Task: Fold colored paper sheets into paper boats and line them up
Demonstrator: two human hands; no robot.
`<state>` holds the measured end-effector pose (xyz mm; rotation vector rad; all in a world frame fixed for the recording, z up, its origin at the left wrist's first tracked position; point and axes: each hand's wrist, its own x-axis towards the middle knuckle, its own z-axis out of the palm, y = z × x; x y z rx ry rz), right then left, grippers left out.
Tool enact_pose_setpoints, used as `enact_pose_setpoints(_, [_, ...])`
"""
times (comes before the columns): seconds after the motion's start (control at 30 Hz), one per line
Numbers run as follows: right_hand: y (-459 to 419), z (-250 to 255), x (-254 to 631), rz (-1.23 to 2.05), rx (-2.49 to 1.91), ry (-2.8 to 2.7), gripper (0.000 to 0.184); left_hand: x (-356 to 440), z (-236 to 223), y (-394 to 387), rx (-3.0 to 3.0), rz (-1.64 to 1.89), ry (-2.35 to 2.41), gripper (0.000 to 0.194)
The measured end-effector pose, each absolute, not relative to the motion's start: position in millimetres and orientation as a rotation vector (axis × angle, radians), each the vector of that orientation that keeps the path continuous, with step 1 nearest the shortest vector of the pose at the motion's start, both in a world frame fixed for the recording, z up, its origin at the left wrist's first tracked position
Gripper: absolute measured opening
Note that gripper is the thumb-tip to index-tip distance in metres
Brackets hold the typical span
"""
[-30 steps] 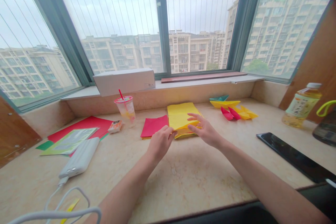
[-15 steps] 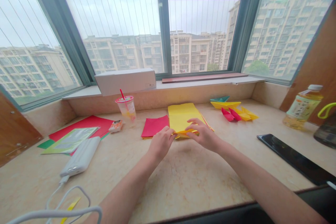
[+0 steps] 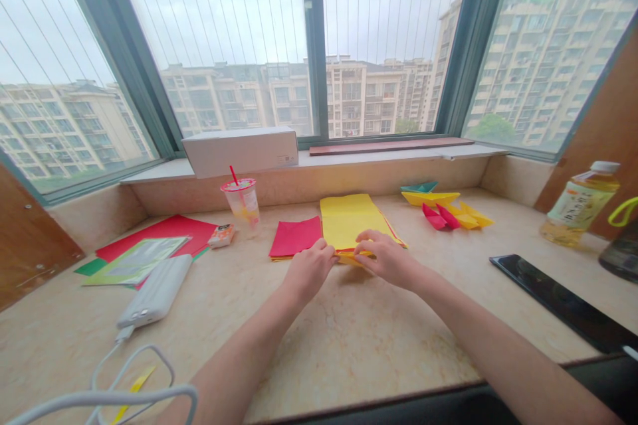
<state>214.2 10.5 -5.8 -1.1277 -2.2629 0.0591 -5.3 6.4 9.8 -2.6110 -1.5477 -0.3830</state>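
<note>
A small piece of folded yellow paper (image 3: 350,259) is held between my two hands, at the near edge of a stack of yellow paper (image 3: 351,219). My left hand (image 3: 314,264) pinches its left end, thumb and fingers pressed together. At the other end, my right hand (image 3: 383,257) grips it with curled fingers, which partly hide it. A pile of red paper squares (image 3: 296,237) lies just beyond my left hand. Folded paper boats stand at the back right: a yellow boat (image 3: 430,198), a teal boat (image 3: 419,187) and a red folded piece (image 3: 440,217).
To the left are a lidded cup (image 3: 242,202) with a red straw, a small orange-and-white packet (image 3: 221,236), red sheets (image 3: 164,229) and a white power bank (image 3: 155,291) with a cable. A black phone (image 3: 553,299) and a drink bottle (image 3: 581,206) are at the right.
My hands have tilted the folded yellow paper and lowered it slightly, so less of it shows. My right fingers have curled in closer. The whole view has shifted a little.
</note>
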Motion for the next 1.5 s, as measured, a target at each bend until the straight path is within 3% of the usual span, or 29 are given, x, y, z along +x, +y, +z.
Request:
enact_pose_setpoints(0.17, [13.5,-7.1,213.0,-0.100,-1.124,-2.347,0.012,-5.9,9.8,2.8,-2.633,-0.395,-1.463,0.037])
enact_pose_setpoints(0.33, [10.5,-7.7,205.9,-0.160,-1.114,-2.438,0.014,-3.6,7.7,4.6,-2.717,-0.621,-1.320,0.023])
enact_pose_setpoints(0.43, [9.0,-8.3,202.9,-0.135,-1.097,-2.443,0.009,-1.7,6.2,6.0,-2.790,-0.634,-1.242,0.016])
enact_pose_setpoints(0.97, [7.6,-9.8,207.7,-0.011,-1.107,-2.343,0.020,-5.0,2.6,8.4,-2.842,-0.650,-1.266,0.015])
enact_pose_setpoints(1.5, [3.4,-6.0,202.6,-0.006,-1.008,-2.367,0.005,-0.9,-0.4,7.2,-2.851,-0.699,-1.174,0.020])
